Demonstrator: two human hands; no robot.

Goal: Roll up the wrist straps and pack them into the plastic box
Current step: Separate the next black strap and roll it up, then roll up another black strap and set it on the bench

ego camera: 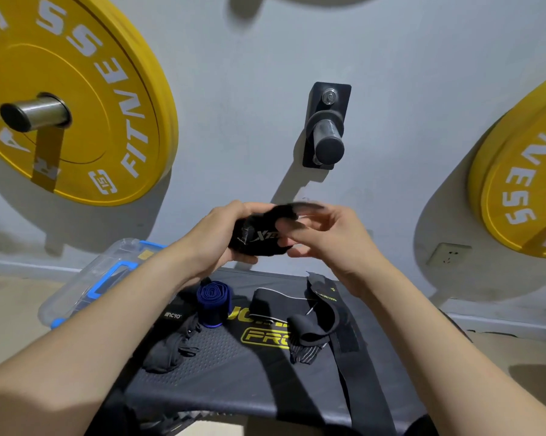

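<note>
A black wrist strap (260, 231) with white lettering is held up in front of the wall, partly rolled. My left hand (216, 234) grips its left side, and my right hand (331, 234) pinches its loose end, which is blurred. Below, on the black bench pad (221, 372), stands a rolled blue strap (214, 302). A bunched black strap (171, 347) lies at the left, and several loose black straps (315, 319) lie at the right. The clear plastic box (86, 284) with blue latches sits on the floor left of the bench, partly hidden by my left forearm.
Yellow weight plates hang on the wall at the left (70, 89) and right (523, 184). A bare black wall peg (326, 127) sticks out above my hands. A wall socket (449, 254) is low on the right. Beige floor flanks the bench.
</note>
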